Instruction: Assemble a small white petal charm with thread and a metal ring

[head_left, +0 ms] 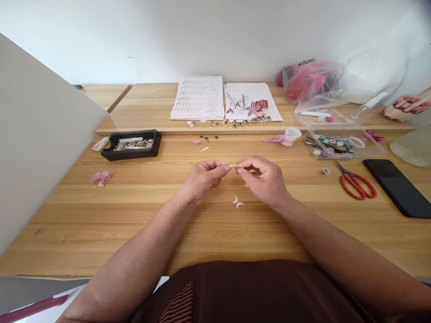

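Above the middle of the table my left hand [206, 180] is closed, its thumb and finger pinching a small white piece [231, 166] that its fingertips mostly cover. My right hand [264, 180] meets it from the other side, pinching a thin yellowish strand [237, 166], wire or thread, that reaches the white piece. The two sets of fingertips are a short gap apart. Just below the hands lie two white crescent cut-outs [238, 204]. Beyond them rest a wavy white piece [204, 149] and a pink petal-shaped piece [196, 142].
Red-handled scissors [357, 185] and a black phone [399, 186] lie at right, near a clear box [346, 144] of spools. A black tray [131, 154] of beads stands at left. On the raised back shelf are a sheet of cut crescents [198, 96] and paper bearing flowers [232, 92].
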### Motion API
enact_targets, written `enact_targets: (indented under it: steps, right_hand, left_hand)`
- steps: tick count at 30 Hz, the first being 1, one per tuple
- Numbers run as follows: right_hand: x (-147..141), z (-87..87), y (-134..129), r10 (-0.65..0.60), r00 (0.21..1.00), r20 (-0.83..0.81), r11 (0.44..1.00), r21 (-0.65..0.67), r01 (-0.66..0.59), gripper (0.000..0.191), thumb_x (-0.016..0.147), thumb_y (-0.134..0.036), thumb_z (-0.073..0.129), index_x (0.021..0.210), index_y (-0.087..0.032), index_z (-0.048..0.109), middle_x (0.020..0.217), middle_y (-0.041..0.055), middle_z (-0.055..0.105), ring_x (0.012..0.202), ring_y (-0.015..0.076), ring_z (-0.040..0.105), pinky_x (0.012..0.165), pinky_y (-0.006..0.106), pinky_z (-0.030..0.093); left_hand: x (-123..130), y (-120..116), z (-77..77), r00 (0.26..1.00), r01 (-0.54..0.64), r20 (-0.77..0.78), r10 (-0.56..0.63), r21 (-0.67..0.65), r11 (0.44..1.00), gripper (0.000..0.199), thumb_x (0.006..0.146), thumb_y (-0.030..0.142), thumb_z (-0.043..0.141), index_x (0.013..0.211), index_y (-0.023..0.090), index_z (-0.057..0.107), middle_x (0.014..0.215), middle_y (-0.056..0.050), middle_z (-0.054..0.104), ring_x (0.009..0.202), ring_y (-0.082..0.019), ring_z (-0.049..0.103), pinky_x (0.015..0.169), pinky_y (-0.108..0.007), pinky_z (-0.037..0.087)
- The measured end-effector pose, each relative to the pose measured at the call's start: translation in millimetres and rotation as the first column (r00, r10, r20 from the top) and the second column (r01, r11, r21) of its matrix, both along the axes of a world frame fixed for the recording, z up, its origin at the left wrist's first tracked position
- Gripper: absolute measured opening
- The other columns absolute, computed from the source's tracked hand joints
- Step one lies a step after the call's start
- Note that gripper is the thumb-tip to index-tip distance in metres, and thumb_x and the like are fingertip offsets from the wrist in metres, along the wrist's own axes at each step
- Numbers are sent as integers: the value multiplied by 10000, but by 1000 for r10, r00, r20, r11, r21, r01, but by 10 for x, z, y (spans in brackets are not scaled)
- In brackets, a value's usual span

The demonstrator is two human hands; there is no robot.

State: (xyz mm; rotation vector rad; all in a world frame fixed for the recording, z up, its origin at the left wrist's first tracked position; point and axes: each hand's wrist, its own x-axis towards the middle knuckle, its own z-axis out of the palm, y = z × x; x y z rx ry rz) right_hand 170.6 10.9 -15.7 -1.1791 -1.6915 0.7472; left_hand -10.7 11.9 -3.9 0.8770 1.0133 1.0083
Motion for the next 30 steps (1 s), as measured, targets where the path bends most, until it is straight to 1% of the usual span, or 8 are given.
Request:
enact_targets:
  steps: [3,5,13,17,20,24,27,30]
  right_hand:
    - [20,-20,45,52,991,-120,987,-147,-69,121,859,-314,676,840,-195,676,700,13,667,568,134,601,500,265,465]
    - [30,-15,68,70,985,-156,982,-164,-96,150,858,-335,679,819,-191,663,663,-3,642,509,111,555,479,256,436]
    - [60,64,44,83,994,-77,997,3,-83,111,870,-298,683,837,-198,718,774,21,699,643,137,553,590,288,429]
    - [55,67,35,107,990,-95,994,10,-107,103,866,-298,692,850,-205,735,789,23,720,653,143,567,609,297,441]
    - [52,39,66,95,990,-109,994,-51,-101,113,839,-305,709,826,-198,742,800,31,738,689,157,607,649,303,471]
    - [44,-7,99,71,993,-92,981,-173,-86,152,786,-326,737,777,-174,739,752,35,730,653,147,595,613,286,452]
    - [10,-8,61,108,988,-113,955,-264,-134,201,795,-371,726,772,-171,718,656,8,668,568,125,547,540,265,411]
    - [-45,47,-35,135,989,-69,954,-262,-148,166,816,-331,693,751,-178,698,643,-6,644,541,109,519,523,254,394]
  left_hand:
    - [-4,-13,2,997,69,-42,-70,-15,997,296,618,343,862,710,134,675,549,50,484,463,-34,295,467,-232,167]
    - [-7,-20,0,990,110,-85,-112,-18,994,285,621,344,856,716,137,685,538,51,477,459,-37,297,465,-232,172]
    - [-25,-33,-28,959,153,-243,-148,2,988,279,660,386,824,737,144,707,542,44,480,474,-52,305,474,-239,175]
    - [-24,-46,-9,952,169,-265,-153,40,985,277,665,393,824,739,149,715,550,45,494,489,-55,305,485,-242,192]
    - [-18,-49,8,952,183,-263,-159,69,981,287,665,404,831,743,150,719,534,51,484,491,-56,300,495,-245,209]
    - [-3,-37,2,978,98,-193,-76,103,990,303,665,411,838,740,149,706,553,52,496,492,-50,294,497,-242,217]
    - [14,-27,-14,991,11,-134,5,117,993,300,661,400,839,706,147,683,566,50,513,491,-45,305,497,-236,235]
    - [28,-23,-38,988,-73,-122,91,143,987,280,677,381,829,714,145,683,590,42,551,507,-48,357,518,-227,288]
